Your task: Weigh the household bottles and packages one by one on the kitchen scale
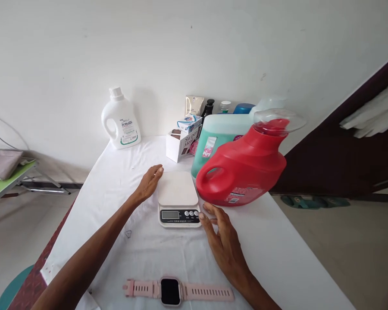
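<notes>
A small white kitchen scale (178,199) with a dark display sits in the middle of the white-covered table (278,254). My left hand (148,183) rests flat against the scale's left back corner, fingers apart. My right hand (221,239) lies flat at the scale's front right corner, fingertips touching it by the buttons. Neither hand holds anything. A red detergent jug (245,165) with a clear cap stands just right of the scale.
A teal liquid jug (218,135) stands behind the red one, beside a white box (181,142) and small bottles. A white detergent bottle (120,120) stands at the back left by the wall. A pink smartwatch (177,291) lies near the front edge. A green table (3,181) is at the left.
</notes>
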Available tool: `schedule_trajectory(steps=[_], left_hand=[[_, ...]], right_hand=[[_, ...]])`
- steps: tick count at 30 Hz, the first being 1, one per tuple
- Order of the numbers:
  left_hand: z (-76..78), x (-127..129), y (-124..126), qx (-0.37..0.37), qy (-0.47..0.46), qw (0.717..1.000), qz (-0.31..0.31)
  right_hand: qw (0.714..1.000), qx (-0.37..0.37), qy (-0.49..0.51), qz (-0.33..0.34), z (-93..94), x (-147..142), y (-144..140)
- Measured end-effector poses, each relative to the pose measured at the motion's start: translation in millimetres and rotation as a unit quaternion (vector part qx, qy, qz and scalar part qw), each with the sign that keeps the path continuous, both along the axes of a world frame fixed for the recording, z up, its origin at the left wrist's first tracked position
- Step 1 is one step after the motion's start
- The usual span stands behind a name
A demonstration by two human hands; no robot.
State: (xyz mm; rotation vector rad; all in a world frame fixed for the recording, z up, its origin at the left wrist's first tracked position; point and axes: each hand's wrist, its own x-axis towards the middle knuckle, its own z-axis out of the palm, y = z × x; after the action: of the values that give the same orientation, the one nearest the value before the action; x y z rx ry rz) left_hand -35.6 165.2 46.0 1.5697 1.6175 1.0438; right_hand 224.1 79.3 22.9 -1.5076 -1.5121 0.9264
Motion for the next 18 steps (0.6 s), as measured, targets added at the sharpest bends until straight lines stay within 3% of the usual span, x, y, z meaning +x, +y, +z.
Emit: schedule_trajectory(steps=[7, 15, 18], left_hand=[[2.6, 0.0, 2.4, -0.002, 0.041, 0.999, -0.016], [3.2, -30.7, -9.7, 0.004, 0.046, 0.999, 0.018], [6.4, -51.9, -3.6, 0.035, 0.040, 0.996, 0.065]], right_hand=[[0.999, -0.044, 0.004, 0.017, 2.8, -13.9, -9.3], [0.996, -0.053, 0.002, 0.073, 8.9, -29.3, -10.0], [0.996, -0.045, 0.003, 0.072, 4.5, -21.7, -4.3]])
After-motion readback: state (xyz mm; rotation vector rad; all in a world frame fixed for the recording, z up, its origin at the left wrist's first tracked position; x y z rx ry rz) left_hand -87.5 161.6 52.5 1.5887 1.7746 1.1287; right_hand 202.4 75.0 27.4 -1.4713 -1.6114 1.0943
